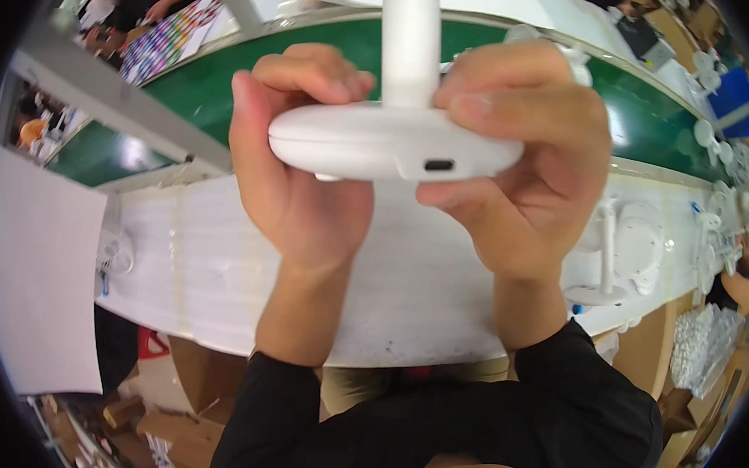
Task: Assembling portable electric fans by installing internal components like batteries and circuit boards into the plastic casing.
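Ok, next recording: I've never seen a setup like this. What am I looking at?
There is no machine here, only a person's two bare hands. The one picture comes from a wide fisheye camera worn on the head and looking down, so straight edges bend near the rim. The left hand and right hand hold a white device by its rounded base; its thick stem runs toward the picture's top. A small dark slot shows in the base's near side. Below is a white worktable, with white parts on its right and a green surface beyond.
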